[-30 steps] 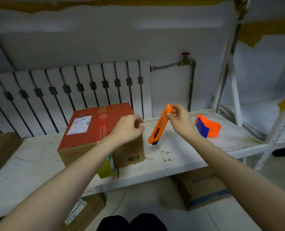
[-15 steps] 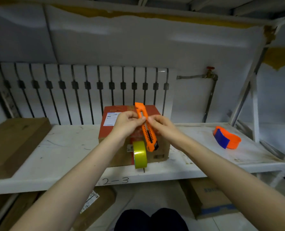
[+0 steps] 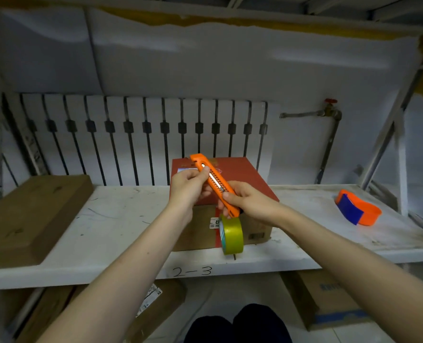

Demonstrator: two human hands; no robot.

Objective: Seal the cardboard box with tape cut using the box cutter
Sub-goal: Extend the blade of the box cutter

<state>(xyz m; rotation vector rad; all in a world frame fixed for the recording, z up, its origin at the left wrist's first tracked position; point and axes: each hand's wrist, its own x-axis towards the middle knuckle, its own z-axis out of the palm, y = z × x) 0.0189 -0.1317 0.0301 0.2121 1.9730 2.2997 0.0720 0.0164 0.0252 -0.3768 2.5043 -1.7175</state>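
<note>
Both hands gripped the box cutter [image 3: 215, 184] above the cardboard box [image 3: 221, 178] on the shelf [image 3: 121, 219]: left hand [image 3: 189, 185] pinching its upper end, right hand [image 3: 246, 200] wrapped round the lower. Its long axis ran diagonally, top pointing up-left. Best to slide the blade out slowly, fingers clear

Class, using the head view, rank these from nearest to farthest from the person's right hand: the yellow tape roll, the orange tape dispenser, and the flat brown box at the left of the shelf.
From the right hand:
1. Yellow tape roll, just below the hand, against the cardboard box front.
2. Orange tape dispenser, off to the right on the shelf.
3. Flat brown box, far left on the shelf.
</note>
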